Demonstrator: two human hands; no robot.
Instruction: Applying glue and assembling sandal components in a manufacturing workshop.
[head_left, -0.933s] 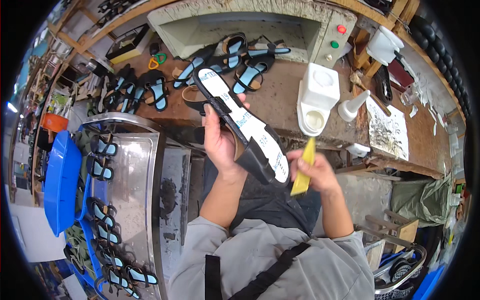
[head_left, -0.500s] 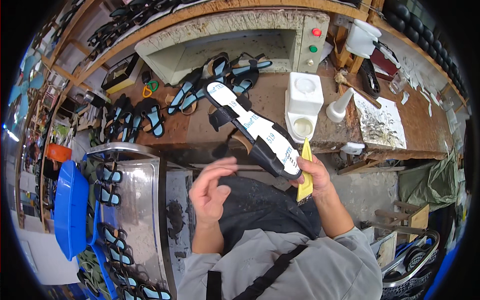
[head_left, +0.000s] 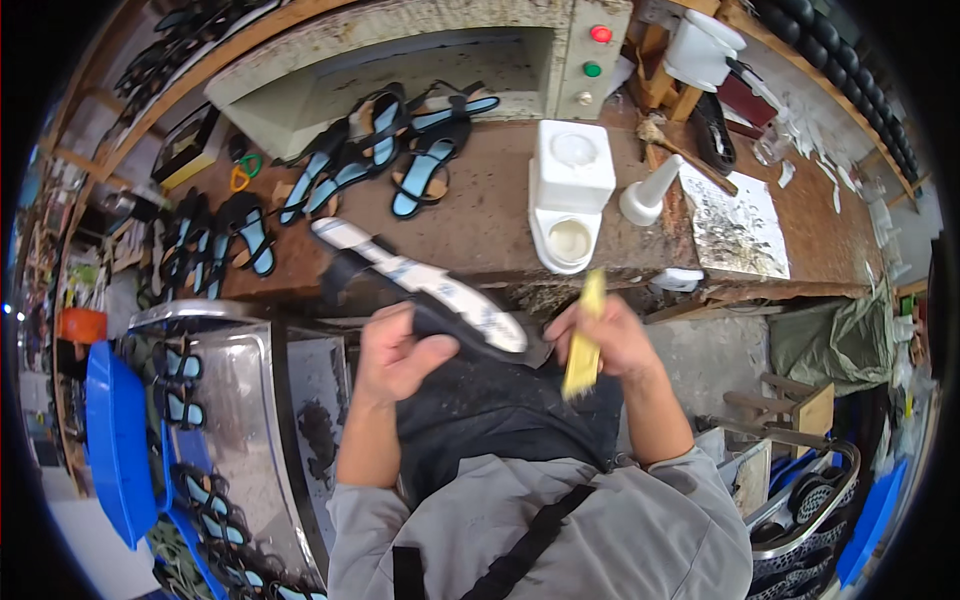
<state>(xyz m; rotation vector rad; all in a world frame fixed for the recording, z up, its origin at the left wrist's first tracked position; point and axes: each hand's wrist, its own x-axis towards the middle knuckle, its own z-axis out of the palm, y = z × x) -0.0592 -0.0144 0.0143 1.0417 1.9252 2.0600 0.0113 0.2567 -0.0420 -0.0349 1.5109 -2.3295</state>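
My left hand (head_left: 392, 358) grips the side of a black sandal (head_left: 470, 315) with a white insole marked in blue. The sandal is tilted in front of me, its toe end pointing to the far left, slightly blurred. In my right hand (head_left: 612, 342), closed fingers hold a flat yellow brush (head_left: 583, 352) upright; its lower edge looks bristly but is smeared. The brush stands just right of the sandal's near end. Beyond it on the bench is a white container (head_left: 572, 175) with a round cup in front.
Black sandals with light-blue insoles (head_left: 425, 178) crowd the brown bench (head_left: 480, 235) at far left. A white cone-shaped bottle (head_left: 650, 195) and stained paper (head_left: 735, 225) lie right. A grey oven-like box (head_left: 575, 45) stands behind. Left are a metal tray (head_left: 235, 400) and blue basin (head_left: 115, 440).
My left hand has taken hold of the sandal, which has moved left and down, away from my right hand. My right hand keeps the yellow brush. The view has shifted right.
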